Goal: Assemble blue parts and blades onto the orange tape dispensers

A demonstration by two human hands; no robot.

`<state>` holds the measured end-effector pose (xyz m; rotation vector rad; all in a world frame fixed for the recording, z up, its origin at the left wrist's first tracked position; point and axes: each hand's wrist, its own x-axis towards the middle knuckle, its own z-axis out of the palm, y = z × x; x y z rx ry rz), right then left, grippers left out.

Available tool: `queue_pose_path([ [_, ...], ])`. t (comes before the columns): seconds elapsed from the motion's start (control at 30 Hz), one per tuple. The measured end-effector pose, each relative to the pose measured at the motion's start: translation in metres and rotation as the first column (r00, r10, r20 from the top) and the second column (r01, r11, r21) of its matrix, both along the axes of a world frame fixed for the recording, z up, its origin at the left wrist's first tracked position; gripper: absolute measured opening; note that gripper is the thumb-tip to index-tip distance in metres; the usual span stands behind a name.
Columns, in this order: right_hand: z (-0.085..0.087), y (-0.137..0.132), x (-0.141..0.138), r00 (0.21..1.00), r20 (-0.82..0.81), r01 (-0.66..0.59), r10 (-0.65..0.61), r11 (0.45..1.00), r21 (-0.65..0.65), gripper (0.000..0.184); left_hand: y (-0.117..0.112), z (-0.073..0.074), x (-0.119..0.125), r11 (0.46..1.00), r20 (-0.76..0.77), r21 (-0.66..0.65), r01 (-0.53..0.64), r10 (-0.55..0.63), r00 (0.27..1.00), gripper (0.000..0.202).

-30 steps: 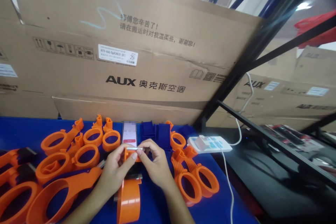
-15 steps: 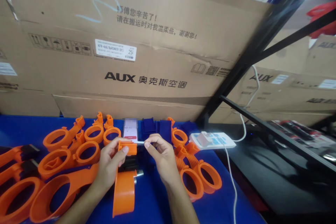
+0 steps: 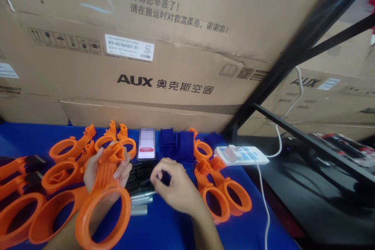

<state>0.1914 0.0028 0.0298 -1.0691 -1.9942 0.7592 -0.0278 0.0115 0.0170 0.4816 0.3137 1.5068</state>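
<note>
My left hand (image 3: 124, 170) is closed around the ribbed stem of an orange plastic ring piece (image 3: 126, 211). Its large open ring faces me at the bottom, and a hollow clip-like end points up. To the right, my right hand (image 3: 175, 185) has thumb and forefinger pinched at the edge of a pile of black-handled pieces with flat silver metal ends (image 3: 142, 199). Whether one of these is between the fingertips is hidden. Just beyond the pile lies a phone (image 3: 146, 150) with a lit screen.
More orange ring pieces (image 3: 60, 174) lie at left, some with black parts, and others (image 3: 215, 203) at right. Dark blue folded pieces (image 3: 184, 146) sit beside the phone. A white power strip (image 3: 243, 155) with cables lies near the rack post. A large carton (image 3: 164, 113) stands behind.
My left hand has turned the orange ring piece from side-on to facing me and moved left. My right hand has left its top, where it held a thin toothed strip, and lowered to the pile.
</note>
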Motion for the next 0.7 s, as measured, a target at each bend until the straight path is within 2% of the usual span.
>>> queue_pose_path([
  [0.03, 0.0, -0.002, -0.004, 0.992, 0.087, -0.088, 0.089, 0.996, -0.018, 0.013, -0.001, 0.002, 0.0, 1.0, 0.017, 0.007, 0.014, -0.014, 1.0, 0.031],
  [0.1, -0.003, -0.005, -0.009, 0.965, 0.204, -0.161, 0.166, 0.986, -0.037, 0.013, -0.003, 0.004, 0.002, 0.999, 0.027, 0.024, 0.033, -0.034, 0.999, 0.03],
  [0.27, -0.015, -0.003, -0.009, 0.926, 0.35, -0.139, 0.141, 0.99, -0.032, 0.013, -0.006, -0.001, 0.009, 0.994, 0.053, 0.049, 0.095, -0.097, 0.994, 0.025],
  [0.37, -0.014, 0.001, -0.008, 0.917, 0.359, -0.164, 0.173, 0.985, -0.056, 0.011, -0.005, -0.009, 0.013, 0.974, 0.001, 0.122, 0.19, -0.191, 0.982, 0.024],
  [0.43, -0.009, 0.002, -0.007, 0.941, 0.311, -0.13, 0.135, 0.991, -0.038, 0.007, -0.004, -0.014, 0.017, 0.97, -0.072, 0.127, 0.209, -0.201, 0.977, 0.023],
  [0.47, -0.006, 0.002, -0.007, 0.961, 0.257, -0.097, 0.099, 0.995, -0.022, 0.008, -0.004, -0.015, 0.019, 0.977, -0.13, 0.114, 0.182, -0.166, 0.977, 0.023],
  [0.53, 0.0, 0.0, -0.004, 0.995, 0.085, -0.052, 0.053, 0.999, -0.008, 0.018, -0.003, -0.015, 0.026, 0.996, -0.283, 0.077, 0.045, -0.022, 0.959, 0.026],
  [0.63, 0.005, -0.003, -0.001, 0.975, -0.143, -0.174, 0.168, 0.984, -0.03, 0.038, -0.001, -0.014, 0.033, 0.979, -0.435, 0.03, -0.202, 0.195, 0.879, 0.035],
  [0.7, 0.005, -0.004, -0.001, 0.951, -0.169, -0.268, 0.258, 0.963, -0.036, 0.062, 0.001, -0.015, 0.036, 0.955, -0.454, -0.015, -0.297, 0.258, 0.853, 0.038],
])
